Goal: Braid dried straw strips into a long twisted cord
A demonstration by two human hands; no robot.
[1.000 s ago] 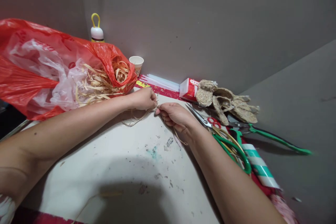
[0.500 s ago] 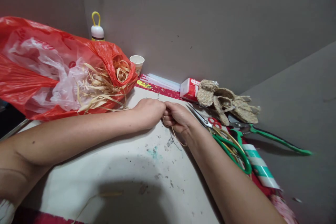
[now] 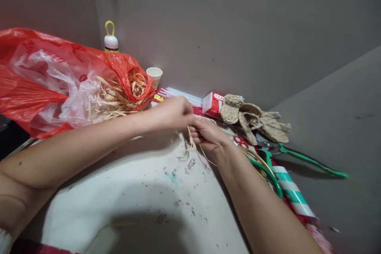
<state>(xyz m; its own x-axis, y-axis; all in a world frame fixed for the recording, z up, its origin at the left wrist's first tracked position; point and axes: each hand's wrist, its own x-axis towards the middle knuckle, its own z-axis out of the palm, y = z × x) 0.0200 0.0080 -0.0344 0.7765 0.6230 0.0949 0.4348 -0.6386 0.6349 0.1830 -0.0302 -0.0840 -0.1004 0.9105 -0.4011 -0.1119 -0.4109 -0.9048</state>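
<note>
My left hand [image 3: 175, 113] is closed, its fingertips meeting those of my right hand over the white board. It is slightly blurred, and what its fingers hold is hidden. My right hand [image 3: 210, 134] pinches a pale straw strand [image 3: 191, 141], part of which hangs below the fingers. A thin tail of straw runs out under the right wrist. Left of the hands, a red plastic bag [image 3: 44, 99] lies open with a heap of loose straw strips [image 3: 111, 101] in it. Another strand [image 3: 122, 224] lies faintly in the shadow near the front.
Behind stand a paper cup [image 3: 154, 76], white plastic sticks [image 3: 181, 95], a red-and-white box [image 3: 212, 104] and a yellow-handled bottle [image 3: 111, 41]. Woven straw pieces [image 3: 256, 117], red-handled scissors [image 3: 240, 141], green-handled pliers [image 3: 312, 163] and a striped roll [image 3: 293, 190] lie along the right.
My left hand has lifted and turned at the fingertips of my right hand. More of the straw strand now hangs below the right fingers. The view has shifted slightly.
</note>
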